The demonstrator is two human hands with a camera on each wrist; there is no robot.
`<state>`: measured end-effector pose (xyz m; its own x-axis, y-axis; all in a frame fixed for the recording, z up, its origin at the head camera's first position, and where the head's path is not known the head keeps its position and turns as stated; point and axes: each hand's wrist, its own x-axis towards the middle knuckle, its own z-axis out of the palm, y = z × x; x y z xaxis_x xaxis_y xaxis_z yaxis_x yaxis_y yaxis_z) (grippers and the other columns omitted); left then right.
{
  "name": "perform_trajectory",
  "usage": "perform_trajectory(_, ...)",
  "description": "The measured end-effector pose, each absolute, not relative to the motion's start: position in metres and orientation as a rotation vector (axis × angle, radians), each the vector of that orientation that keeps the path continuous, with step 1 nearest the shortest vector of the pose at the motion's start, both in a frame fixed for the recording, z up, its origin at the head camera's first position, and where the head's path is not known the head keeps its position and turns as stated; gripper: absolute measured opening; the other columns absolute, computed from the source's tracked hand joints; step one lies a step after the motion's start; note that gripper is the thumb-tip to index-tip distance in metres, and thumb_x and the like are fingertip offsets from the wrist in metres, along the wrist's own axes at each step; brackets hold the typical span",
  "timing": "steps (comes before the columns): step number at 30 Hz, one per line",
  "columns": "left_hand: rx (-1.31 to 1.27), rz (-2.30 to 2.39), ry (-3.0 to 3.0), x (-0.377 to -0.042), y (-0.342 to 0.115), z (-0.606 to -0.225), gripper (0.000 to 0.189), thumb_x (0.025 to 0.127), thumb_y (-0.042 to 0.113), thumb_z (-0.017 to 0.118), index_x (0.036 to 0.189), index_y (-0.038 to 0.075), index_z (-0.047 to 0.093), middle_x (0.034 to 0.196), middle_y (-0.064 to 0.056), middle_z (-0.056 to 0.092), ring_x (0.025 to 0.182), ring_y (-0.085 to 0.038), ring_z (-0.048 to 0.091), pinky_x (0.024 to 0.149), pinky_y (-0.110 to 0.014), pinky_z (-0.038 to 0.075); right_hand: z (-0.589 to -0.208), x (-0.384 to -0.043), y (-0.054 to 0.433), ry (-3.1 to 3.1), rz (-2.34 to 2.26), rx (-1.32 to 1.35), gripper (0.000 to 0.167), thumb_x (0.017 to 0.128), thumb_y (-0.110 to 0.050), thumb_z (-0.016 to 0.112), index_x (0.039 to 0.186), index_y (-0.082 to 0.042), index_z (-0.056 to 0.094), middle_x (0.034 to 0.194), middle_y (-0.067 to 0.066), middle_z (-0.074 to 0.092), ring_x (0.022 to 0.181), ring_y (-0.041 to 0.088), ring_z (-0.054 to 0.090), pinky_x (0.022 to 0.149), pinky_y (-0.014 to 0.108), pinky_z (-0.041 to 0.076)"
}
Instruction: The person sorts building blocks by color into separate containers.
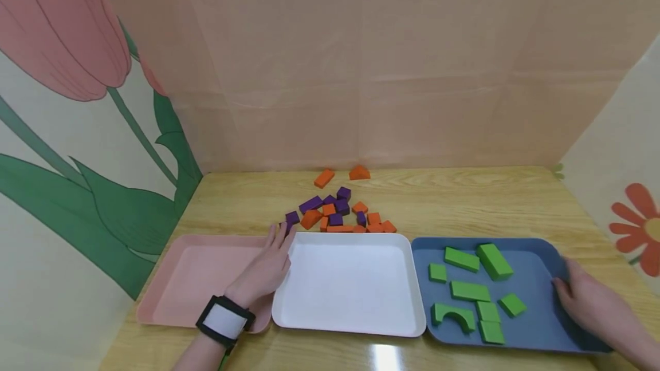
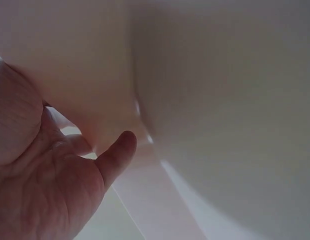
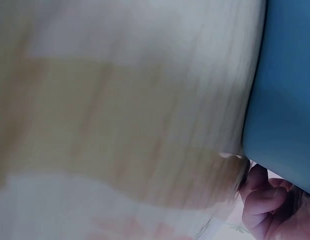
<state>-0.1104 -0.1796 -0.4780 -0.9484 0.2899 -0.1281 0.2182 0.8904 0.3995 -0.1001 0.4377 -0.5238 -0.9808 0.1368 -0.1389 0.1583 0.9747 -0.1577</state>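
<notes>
My left hand [image 1: 264, 272] lies over the seam between a pink tray [image 1: 198, 279] and a white tray [image 1: 350, 282]. Its fingers are extended toward the back rims, with the tips close to a purple block [image 1: 292, 218]. From the left wrist view, the thumb [image 2: 117, 155] stands out loosely above the trays. At the far right, my right hand [image 1: 590, 296] grips the side of a blue tray [image 1: 538, 296], thumb over the rim. Green blocks [image 1: 495, 262] lie spread in that tray, among them an arch [image 1: 454, 316]. Both other trays show bare bottoms.
Behind the white tray, purple blocks [image 1: 311, 204] and orange blocks [image 1: 311, 219] lie in a loose heap on the wooden table [image 1: 464, 199]. Two orange pieces sit farther back, near the beige back wall [image 1: 361, 73]. The three trays stand side by side.
</notes>
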Motion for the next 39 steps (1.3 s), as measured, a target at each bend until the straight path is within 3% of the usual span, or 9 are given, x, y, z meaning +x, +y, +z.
perform_trajectory(4,0.350,0.626,2.862,-0.111,-0.181,-0.481,0.062,0.111,0.017,0.042,0.168,0.007,0.020,0.177,-0.025,0.007,0.165,-0.048,0.003,0.096,-0.046,0.062,-0.525,-0.103,0.440,3.032,-0.242,0.238,0.066,0.097,-0.004,0.061,0.141,0.031,0.027,0.111,0.051,0.051,0.099,0.060,0.059,0.080,0.067,0.054)
perform_trajectory(10,0.265,0.698,2.907,-0.103,-0.184,-0.475,0.070,0.109,0.027,0.054,0.169,0.012,0.021,0.178,-0.021,0.010,0.166,-0.044,0.005,0.107,-0.054,0.057,-0.499,-0.114,0.430,3.250,-0.271,0.027,0.076,0.095,-0.021,0.075,0.141,0.026,0.037,0.110,0.051,0.051,0.092,0.061,0.054,0.074,0.068,0.047)
perform_trajectory(15,0.196,0.666,2.954,-0.097,-0.185,-0.461,0.068,0.106,0.029,0.061,0.165,0.007,0.034,0.171,-0.025,0.031,0.159,-0.045,0.033,0.117,-0.059,0.048,-0.468,-0.137,0.388,3.290,-0.210,-0.295,0.079,0.096,-0.034,0.076,0.146,0.017,0.042,0.120,0.049,0.055,0.103,0.063,0.054,0.085,0.073,0.045)
perform_trajectory(18,0.141,0.604,3.008,-0.094,-0.183,-0.453,0.058,0.105,0.028,0.063,0.154,0.001,0.049,0.157,-0.028,0.049,0.142,-0.043,0.055,0.111,-0.057,0.054,-0.453,-0.154,0.354,3.210,-0.222,-0.447,0.077,0.097,-0.034,0.074,0.150,0.011,0.042,0.125,0.045,0.056,0.109,0.061,0.056,0.088,0.073,0.048)
perform_trajectory(22,0.040,0.560,3.072,-0.087,-0.183,-0.446,0.044,0.105,0.028,0.063,0.138,-0.001,0.061,0.140,-0.027,0.058,0.120,-0.038,0.065,0.094,-0.049,0.063,-0.441,-0.173,0.306,3.114,-0.250,-0.597,0.072,0.098,-0.035,0.073,0.152,0.006,0.045,0.131,0.036,0.059,0.113,0.052,0.062,0.090,0.067,0.056)
perform_trajectory(28,-0.022,0.663,2.985,-0.078,-0.187,-0.440,0.034,0.108,0.032,0.055,0.119,0.006,0.073,0.104,-0.009,0.073,0.092,-0.020,0.069,0.084,-0.042,0.062,-0.440,-0.194,0.251,3.016,-0.288,-0.750,0.061,0.099,-0.030,0.072,0.148,0.000,0.054,0.132,0.026,0.065,0.114,0.040,0.066,0.093,0.058,0.062)
perform_trajectory(33,0.057,0.723,2.837,-0.084,-0.187,-0.450,0.033,0.109,0.038,0.055,0.109,0.009,0.070,0.081,-0.003,0.064,0.073,-0.015,0.060,0.066,-0.032,0.051,-0.442,-0.208,0.218,2.857,-0.363,-0.840,0.047,0.099,-0.026,0.072,0.139,-0.003,0.064,0.125,0.022,0.070,0.099,0.030,0.070,0.084,0.045,0.066)
perform_trajectory(35,0.052,0.719,2.819,-0.086,-0.187,-0.453,0.038,0.108,0.042,0.056,0.114,0.007,0.069,0.084,-0.005,0.065,0.076,-0.017,0.062,0.068,-0.033,0.052,-0.445,-0.215,0.207,2.786,-0.395,-0.867,0.043,0.099,-0.025,0.072,0.136,-0.005,0.067,0.121,0.019,0.071,0.092,0.023,0.069,0.079,0.038,0.065)
perform_trajectory(39,0.025,0.681,2.779,-0.091,-0.187,-0.457,0.064,0.106,0.049,0.056,0.145,-0.002,0.057,0.138,-0.017,0.069,0.123,-0.029,0.070,0.103,-0.047,0.059,-0.451,-0.228,0.191,2.694,-0.438,-0.897,0.040,0.099,-0.026,0.073,0.133,-0.007,0.069,0.113,0.012,0.072,0.088,0.015,0.065,0.077,0.031,0.062)
